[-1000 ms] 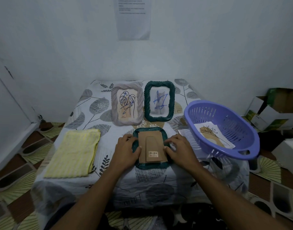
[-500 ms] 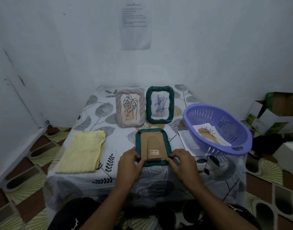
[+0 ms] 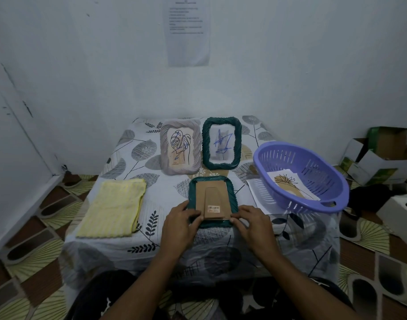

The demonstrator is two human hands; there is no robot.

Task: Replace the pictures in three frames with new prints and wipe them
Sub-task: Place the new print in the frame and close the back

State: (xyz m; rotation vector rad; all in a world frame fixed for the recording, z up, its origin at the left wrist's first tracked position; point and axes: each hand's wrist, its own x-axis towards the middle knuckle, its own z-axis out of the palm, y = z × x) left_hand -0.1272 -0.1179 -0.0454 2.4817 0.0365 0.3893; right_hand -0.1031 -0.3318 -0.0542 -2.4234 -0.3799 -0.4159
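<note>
near frame [image 3: 232, 195] face down at the front middle of the table [image 3: 156, 199], dark green rim around a brown backing [image 3: 211, 192], stand flap flat, barcode sticker [image 3: 214, 207] near the front edge. left hand [image 3: 178, 225] gripping that frame at its front left corner, fingers curled at the rim, thumb tip against the backing's edge. right hand [image 3: 251, 224] at the front right corner, thumb and forefinger pinching the backing's corner, other fingers curled beside the rim. both forearms reaching in from the bottom of the view.

behind it, side by side, picture side showing: grey frame [image 3: 180, 170] on the left with a line drawing of a leaf scribbled over in blue, green frame [image 3: 221, 164] on the right with blue scribble across its picture. close to each other but apart, and just clear of the near frame.

yellow cloth [image 3: 112, 207] folded flat on the table's left part, well apart from the frames. purple basket [image 3: 290, 162] at the table's right edge, holding a print [image 3: 287, 183] of a plant drawing; white paper [image 3: 255, 192] poking out from under it. leaf-patterned cover [image 3: 140, 241] over the table. printed sheet [image 3: 188, 31] on the wall behind. open cardboard boxes [image 3: 382, 155] on the floor at far right.
</note>
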